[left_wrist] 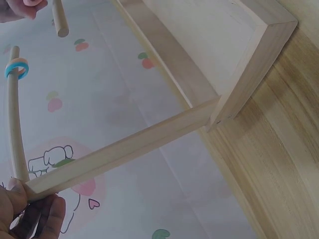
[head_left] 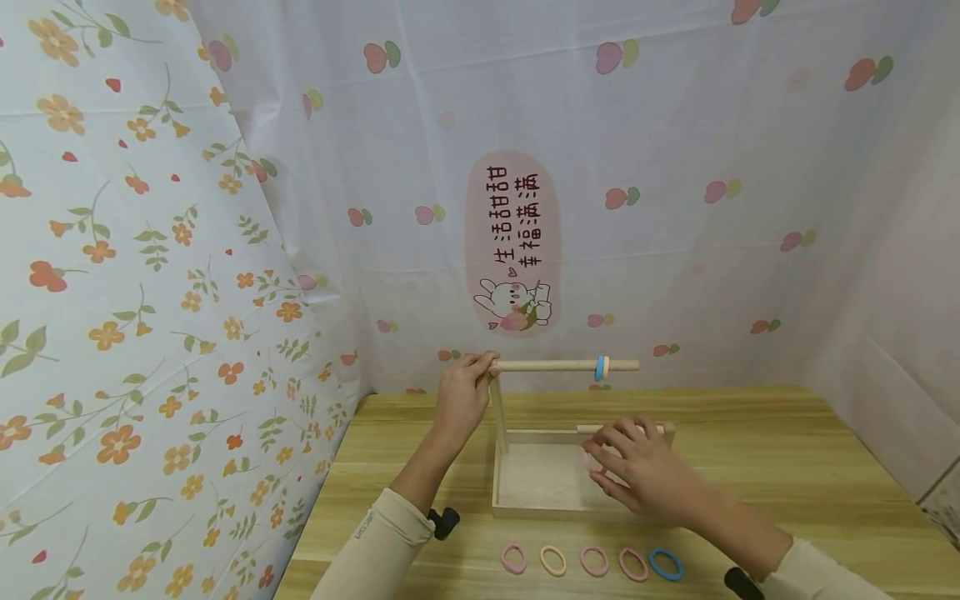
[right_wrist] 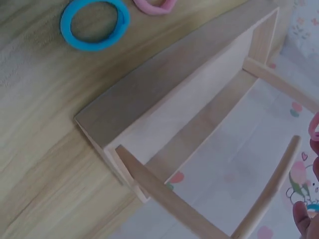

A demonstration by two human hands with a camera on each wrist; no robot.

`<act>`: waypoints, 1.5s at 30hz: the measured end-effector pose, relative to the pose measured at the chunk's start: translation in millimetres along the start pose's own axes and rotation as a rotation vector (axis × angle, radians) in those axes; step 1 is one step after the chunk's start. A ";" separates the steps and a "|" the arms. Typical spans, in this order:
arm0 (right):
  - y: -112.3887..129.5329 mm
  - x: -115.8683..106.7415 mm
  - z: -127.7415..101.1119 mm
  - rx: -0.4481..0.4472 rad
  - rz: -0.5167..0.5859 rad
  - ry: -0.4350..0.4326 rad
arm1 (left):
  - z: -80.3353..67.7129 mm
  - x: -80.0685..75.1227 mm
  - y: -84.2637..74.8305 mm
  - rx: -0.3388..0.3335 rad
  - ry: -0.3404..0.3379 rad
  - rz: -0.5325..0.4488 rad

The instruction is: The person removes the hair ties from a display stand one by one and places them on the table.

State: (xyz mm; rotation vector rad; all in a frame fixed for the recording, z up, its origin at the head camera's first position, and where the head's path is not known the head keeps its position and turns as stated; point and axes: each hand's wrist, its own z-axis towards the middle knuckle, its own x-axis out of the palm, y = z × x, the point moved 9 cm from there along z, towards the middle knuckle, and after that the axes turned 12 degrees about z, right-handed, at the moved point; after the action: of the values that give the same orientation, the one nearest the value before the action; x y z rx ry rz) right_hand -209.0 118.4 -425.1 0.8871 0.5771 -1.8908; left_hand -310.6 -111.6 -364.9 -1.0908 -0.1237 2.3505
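A wooden stand has a shallow tray base [head_left: 540, 512], a post [left_wrist: 124, 144] at its left and two round dowels. My left hand [head_left: 461, 398] grips the post's top, where the upper dowel [head_left: 551, 366] joins it. A blue hair tie [head_left: 599, 369] and a cream hair tie [head_left: 607, 367] hang side by side near that dowel's free end. My right hand [head_left: 637, 467] pinches a pink hair tie [right_wrist: 314, 127], partly hidden by the fingers, just in front of the lower dowel [head_left: 591, 428]. No ring shows on the lower dowel.
In front of the tray, several hair ties lie in a row on the wood-grain table [head_left: 405, 467], with a blue one [right_wrist: 67, 26] at the right end. Black objects [head_left: 446, 522] are by both forearms. A printed curtain [head_left: 675, 275] hangs behind.
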 end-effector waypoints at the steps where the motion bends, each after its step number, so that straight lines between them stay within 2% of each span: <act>1: 1.0 1.1 -0.5 -0.002 0.009 0.000 | 0.0 -0.1 0.0 -0.001 0.000 -0.001; 8: 7.4 9.2 -3.4 -0.004 0.026 0.007 | -0.6 0.0 0.4 -0.013 0.007 -0.004; 16: 18.7 19.8 -5.0 -0.008 0.021 0.056 | -0.5 -0.7 0.4 -0.014 0.002 -0.012; 22: 31.2 25.3 -6.3 -0.055 0.060 0.042 | -0.6 0.8 2.1 -0.016 0.009 -0.014; 31: 48.4 36.9 -9.9 -0.100 0.064 0.054 | -0.8 -0.1 1.3 -0.011 0.001 -0.014; 35: 56.4 44.9 -13.1 -0.115 0.076 0.103 | -1.1 0.7 1.9 -0.020 0.009 -0.017; 39: 62.4 51.4 -15.1 -0.092 0.077 0.156 | -0.8 2.0 2.7 -0.028 0.022 -0.016; 45: 74.4 55.2 -13.3 -0.115 0.103 0.136 | -0.2 2.7 2.4 -0.016 0.015 0.007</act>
State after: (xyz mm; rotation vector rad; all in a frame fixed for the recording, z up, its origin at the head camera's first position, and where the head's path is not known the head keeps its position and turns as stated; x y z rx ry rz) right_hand -154.7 63.8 -478.2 0.9566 0.7017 -1.6971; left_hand -312.9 -112.3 -367.6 -1.1179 -0.1340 2.3510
